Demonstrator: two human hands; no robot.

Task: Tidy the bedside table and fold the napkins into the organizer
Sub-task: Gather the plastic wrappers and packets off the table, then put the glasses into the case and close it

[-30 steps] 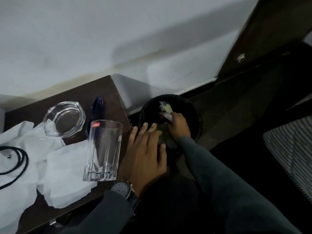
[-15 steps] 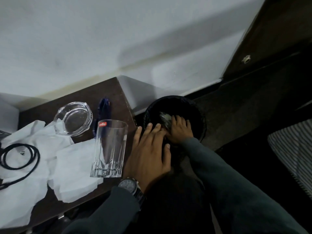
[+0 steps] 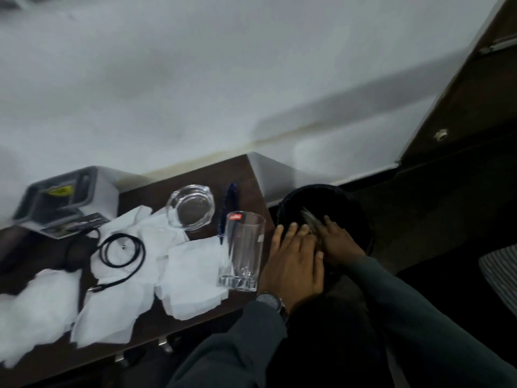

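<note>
Several white napkins (image 3: 193, 273) lie crumpled and spread over the dark bedside table (image 3: 246, 175). A grey organizer (image 3: 64, 197) stands at the table's back left. My left hand (image 3: 293, 261) lies flat with straight fingers at the table's right edge, just right of a clear glass tumbler (image 3: 242, 250). My right hand (image 3: 337, 243) reaches down into a black bin (image 3: 361, 217) beside the table. Its fingers are extended toward a greyish scrap (image 3: 307, 217) inside. The scene is dim and the hands are blurred.
A glass ashtray (image 3: 191, 210) and a blue pen (image 3: 230, 208) sit behind the tumbler. A black cable (image 3: 123, 253) coils on the napkins. A dark card (image 3: 81, 224) lies before the organizer. White wall behind, dark floor and striped fabric (image 3: 500, 270) right.
My right hand held pale scraps above the bin a second ago; its fingers then straightened and it sank lower inside. The view has swung left, bringing the organizer into sight. My left hand stayed put.
</note>
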